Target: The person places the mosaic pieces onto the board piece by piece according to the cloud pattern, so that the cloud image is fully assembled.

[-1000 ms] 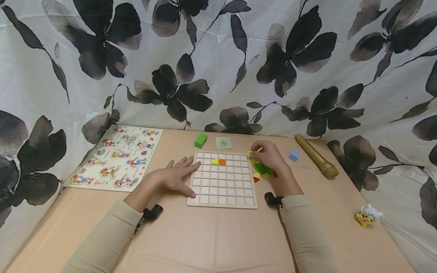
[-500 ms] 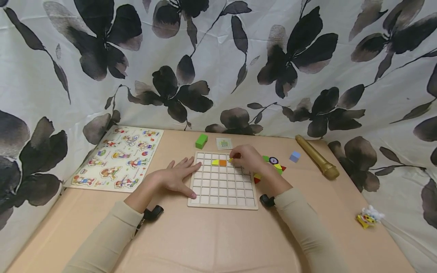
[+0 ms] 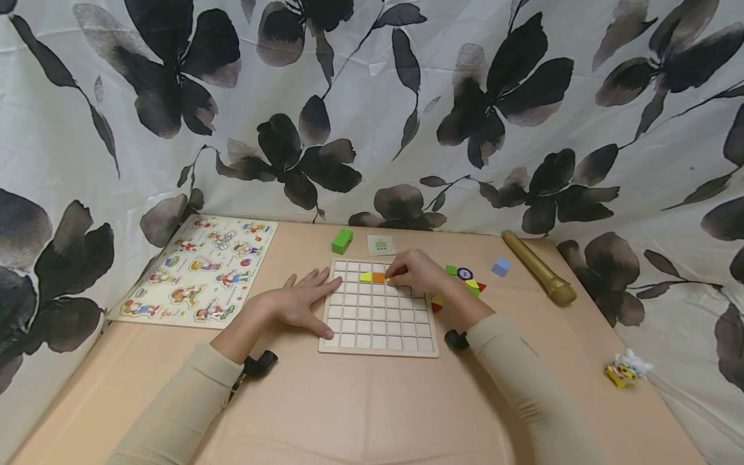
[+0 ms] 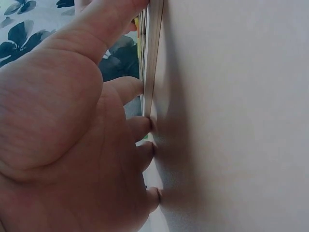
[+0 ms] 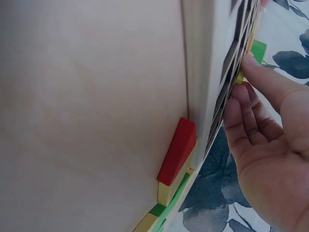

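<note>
A wooden grid board [image 3: 378, 324] lies on the table, with a yellow piece [image 3: 365, 277] and an orange square [image 3: 378, 278] side by side in an upper row. My left hand [image 3: 298, 302] spreads over the board's left edge, thumb and fingers extended. Over the upper right cells, my right hand [image 3: 420, 271] pinches a small yellow piece [image 5: 240, 77] between thumb and fingers, just right of the orange square. Its shape is mostly hidden by the fingertips. Beside the board's right edge lie loose coloured pieces, among them a red one [image 5: 177, 152], partly behind the right forearm.
Behind the board are a green block [image 3: 342, 241] and a small pattern card [image 3: 381, 245]. A picture puzzle board [image 3: 200, 271] lies left. To the right are a blue block [image 3: 501, 267], a gold microphone-shaped tube [image 3: 539, 268] and a small toy figure [image 3: 628, 369].
My right hand has moved left from the loose pieces to the board, bringing the yellow piece beside the orange square. The left hand has stayed on the board's edge.
</note>
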{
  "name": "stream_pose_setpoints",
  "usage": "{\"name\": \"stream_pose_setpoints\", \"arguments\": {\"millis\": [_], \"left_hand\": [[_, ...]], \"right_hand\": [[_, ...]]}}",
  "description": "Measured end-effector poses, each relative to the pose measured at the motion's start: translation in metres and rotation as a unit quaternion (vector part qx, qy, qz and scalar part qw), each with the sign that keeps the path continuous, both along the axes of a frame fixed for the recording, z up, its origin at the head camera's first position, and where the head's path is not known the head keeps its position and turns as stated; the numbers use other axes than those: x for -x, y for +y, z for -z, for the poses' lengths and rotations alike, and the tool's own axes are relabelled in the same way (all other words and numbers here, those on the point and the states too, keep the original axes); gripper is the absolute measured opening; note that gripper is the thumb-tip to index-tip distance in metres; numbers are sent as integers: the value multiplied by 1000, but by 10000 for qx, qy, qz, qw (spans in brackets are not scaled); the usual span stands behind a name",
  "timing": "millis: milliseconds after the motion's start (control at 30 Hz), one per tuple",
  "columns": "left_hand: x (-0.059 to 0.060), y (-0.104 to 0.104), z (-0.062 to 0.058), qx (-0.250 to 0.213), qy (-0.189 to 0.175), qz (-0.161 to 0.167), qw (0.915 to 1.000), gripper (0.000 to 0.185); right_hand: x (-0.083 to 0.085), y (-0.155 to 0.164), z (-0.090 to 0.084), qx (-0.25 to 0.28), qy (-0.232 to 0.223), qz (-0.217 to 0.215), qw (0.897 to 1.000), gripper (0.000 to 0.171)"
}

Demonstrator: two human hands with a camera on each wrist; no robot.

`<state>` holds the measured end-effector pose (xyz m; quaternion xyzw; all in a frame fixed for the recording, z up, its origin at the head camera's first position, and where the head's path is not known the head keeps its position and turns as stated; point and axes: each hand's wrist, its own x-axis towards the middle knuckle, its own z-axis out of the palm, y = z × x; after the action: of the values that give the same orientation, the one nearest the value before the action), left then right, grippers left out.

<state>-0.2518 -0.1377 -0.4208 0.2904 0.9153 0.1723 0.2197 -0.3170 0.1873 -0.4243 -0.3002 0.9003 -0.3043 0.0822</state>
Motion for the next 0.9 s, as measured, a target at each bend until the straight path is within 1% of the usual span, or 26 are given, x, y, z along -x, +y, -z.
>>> {"name": "stream_pose_setpoints", "arguments": {"millis": [67, 200, 367, 433, 533, 667, 800, 900], "left_hand": [[0, 0, 0, -8, -9, -8, 10000, 120], [1, -1, 1, -11, -1, -21, 10000, 120], [1, 0, 1, -3, -8, -8, 10000, 121], [1, 0, 2, -38, -25, 15, 10000, 121], [1, 1, 2, -55, -26, 21, 10000, 120], [0, 0, 1, -28, -22, -22, 10000, 119], [0, 1, 0, -47, -38, -37, 10000, 119], [0, 1, 0, -28, -32, -59, 10000, 119]], "right_hand": [[0, 0, 0, 101, -99, 49, 9999, 14], [0, -1, -1, 119, -166, 102, 9997, 14], [-5, 4, -8, 53, 5, 259, 9996, 19], [-10, 10, -14, 119, 139, 421, 9989, 23], [-18, 22, -26, 360, 321, 692, 9964, 29], [-27, 40, -38, 785, 488, 1130, 9893, 29], [-31, 60, -39, 1032, 450, 1545, 9816, 30], [-30, 71, -35, 929, 352, 1712, 9802, 31]]}}
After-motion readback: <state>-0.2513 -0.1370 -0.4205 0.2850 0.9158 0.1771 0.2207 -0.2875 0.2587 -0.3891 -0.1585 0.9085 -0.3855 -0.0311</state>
